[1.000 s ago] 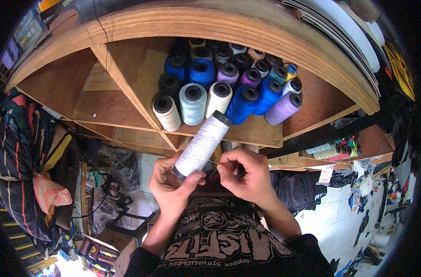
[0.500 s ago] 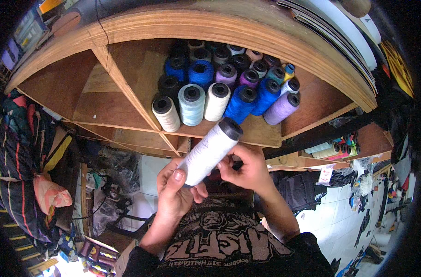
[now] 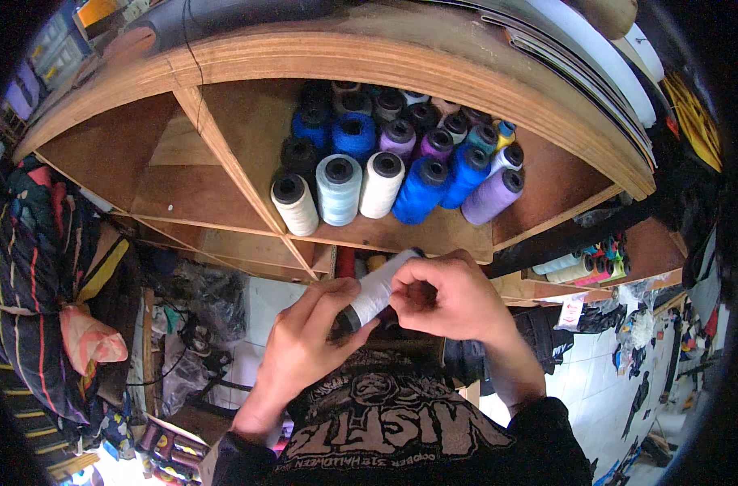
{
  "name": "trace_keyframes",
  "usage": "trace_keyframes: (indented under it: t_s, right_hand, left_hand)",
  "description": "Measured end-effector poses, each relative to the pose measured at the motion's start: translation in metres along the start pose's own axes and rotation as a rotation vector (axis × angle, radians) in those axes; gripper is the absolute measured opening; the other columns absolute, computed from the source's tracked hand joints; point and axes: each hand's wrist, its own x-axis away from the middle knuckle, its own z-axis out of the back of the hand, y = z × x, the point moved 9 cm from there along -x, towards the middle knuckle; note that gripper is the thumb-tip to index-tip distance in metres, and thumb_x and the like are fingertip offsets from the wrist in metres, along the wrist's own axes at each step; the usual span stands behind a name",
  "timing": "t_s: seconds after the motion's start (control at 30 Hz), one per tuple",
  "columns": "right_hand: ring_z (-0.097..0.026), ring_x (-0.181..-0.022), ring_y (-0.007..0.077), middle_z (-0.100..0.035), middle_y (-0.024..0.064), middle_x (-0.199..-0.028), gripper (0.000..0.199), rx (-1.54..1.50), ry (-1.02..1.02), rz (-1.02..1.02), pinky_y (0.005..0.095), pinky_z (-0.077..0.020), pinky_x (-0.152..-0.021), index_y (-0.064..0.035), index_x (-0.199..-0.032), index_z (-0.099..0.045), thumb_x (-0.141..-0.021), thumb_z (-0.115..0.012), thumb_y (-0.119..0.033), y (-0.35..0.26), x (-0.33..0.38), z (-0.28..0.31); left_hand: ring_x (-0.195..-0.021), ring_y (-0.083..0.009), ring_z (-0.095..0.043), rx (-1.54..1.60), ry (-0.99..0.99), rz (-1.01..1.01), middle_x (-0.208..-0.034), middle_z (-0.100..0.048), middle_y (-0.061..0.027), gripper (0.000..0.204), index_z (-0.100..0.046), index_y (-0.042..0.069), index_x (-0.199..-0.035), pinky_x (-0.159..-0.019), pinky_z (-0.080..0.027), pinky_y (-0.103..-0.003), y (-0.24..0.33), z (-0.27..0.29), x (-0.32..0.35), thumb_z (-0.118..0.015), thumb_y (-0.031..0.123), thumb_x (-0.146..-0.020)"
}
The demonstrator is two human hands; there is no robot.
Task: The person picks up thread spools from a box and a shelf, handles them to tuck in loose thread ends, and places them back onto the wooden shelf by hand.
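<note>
In front of my chest is a spool of white thread (image 3: 376,293), tilted with its dark upper end toward the shelf. My left hand (image 3: 304,336) is wrapped round its lower end, thumb below and fingers above. Beside the upper part is my right hand (image 3: 458,300), its fingers curled and thumb and forefinger pinched against the side of the spool. Whatever lies in that pinch, perhaps a thread end, is too small to make out. The right hand partly hides the spool's upper end.
A wooden shelf (image 3: 304,57) curves across the top. Thread spools crowd one compartment, with a cream spool (image 3: 294,206), a pale blue one (image 3: 339,194) and a purple one (image 3: 493,197) in front. Striped cloth (image 3: 29,300) hangs at left; more spools (image 3: 565,263) stand on a right-hand shelf.
The spool has come lower and tipped away from me. My left hand has turned so its back shows, and my right hand has moved up over the spool's upper side.
</note>
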Motion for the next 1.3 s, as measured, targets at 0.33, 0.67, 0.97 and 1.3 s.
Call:
trace_keyframes:
  t_s: [0.33, 0.67, 0.97, 1.3]
  right_hand:
    - [-0.045, -0.057, -0.0001, -0.057, -0.0029, -0.068, 0.009, -0.408, 0.336, -0.086, 0.0174, -0.0348, -0.049, 0.0005, -0.083, -0.058, -0.083, -0.065, -0.005, 0.019, 0.021, -0.011]
    - [-0.047, -0.059, 0.001, -0.06, -0.0015, -0.07, 0.015, -0.185, 0.562, 0.208, 0.0172, -0.0347, -0.05, 0.0012, -0.083, -0.058, -0.08, -0.07, -0.008, 0.009, 0.026, -0.006]
    - [-0.054, -0.064, 0.0044, -0.061, 0.0012, -0.077, 0.016, -0.573, 0.452, 0.086, 0.0191, -0.0434, -0.056, 0.0006, -0.085, -0.058, -0.08, -0.07, -0.008, 0.033, 0.023, -0.015]
    - [-0.061, -0.1, 0.021, -0.06, 0.0145, -0.113, 0.068, -0.921, 0.155, 0.044, 0.0348, -0.0489, -0.086, 0.0051, -0.127, -0.044, -0.073, -0.078, -0.018, 0.046, 0.015, -0.027]
  left_hand:
    - [-0.08, -0.0227, -0.065, 0.232, 0.411, 0.05, -0.092, -0.063, -0.0167, 0.047, -0.054, -0.005, -0.097, -0.069, -0.053, -0.031, -0.013, 0.005, 0.016, -0.084, 0.009, -0.063]
    - [-0.067, -0.0226, -0.065, 1.145, 0.253, 0.488, -0.091, -0.06, -0.0211, 0.036, -0.044, -0.008, -0.106, -0.051, -0.054, -0.031, -0.046, -0.034, 0.017, -0.067, 0.005, -0.08]
    - [-0.057, -0.0198, -0.061, 1.424, 0.098, 0.528, -0.084, -0.061, -0.0193, 0.046, -0.047, -0.008, -0.102, -0.043, -0.048, -0.025, -0.045, -0.056, 0.015, -0.064, 0.03, -0.083]
    - [-0.056, -0.0155, -0.06, 1.908, -0.306, 0.825, -0.086, -0.062, -0.0176, 0.059, -0.048, -0.003, -0.118, -0.039, -0.042, -0.02, -0.041, -0.109, 0.035, -0.061, 0.042, -0.083]
